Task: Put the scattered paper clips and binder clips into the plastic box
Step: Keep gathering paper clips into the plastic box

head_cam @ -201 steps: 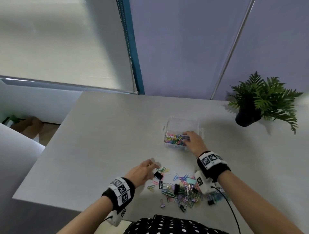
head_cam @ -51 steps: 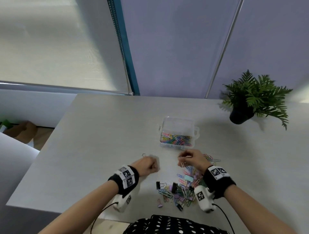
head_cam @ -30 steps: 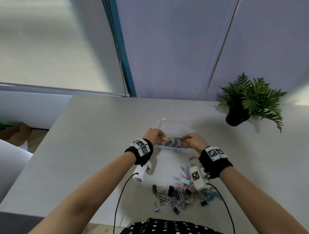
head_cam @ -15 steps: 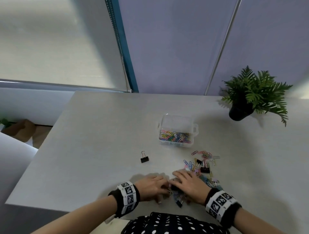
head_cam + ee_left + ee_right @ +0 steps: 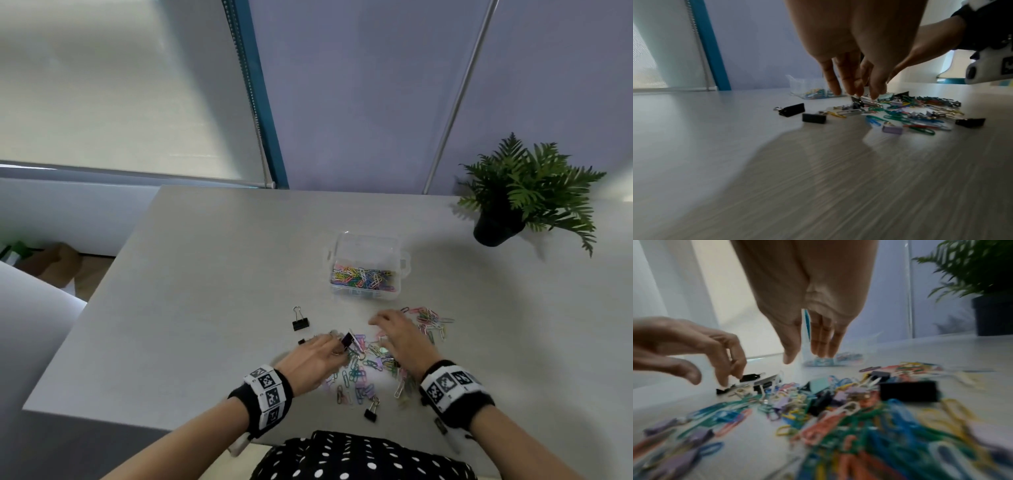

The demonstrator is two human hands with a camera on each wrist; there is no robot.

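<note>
Back from the plastic box (image 5: 366,270), both hands now work the scattered clips (image 5: 371,363) on the tabletop (image 5: 205,274): left hand (image 5: 315,356) fingers curl onto a binder clip (image 5: 346,340), right hand (image 5: 402,337) hovers loosely spread, holding nothing.

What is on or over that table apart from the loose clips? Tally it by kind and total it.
plastic box: 1
potted plant: 1
hands, left hand and right hand: 2
Total: 4
</note>
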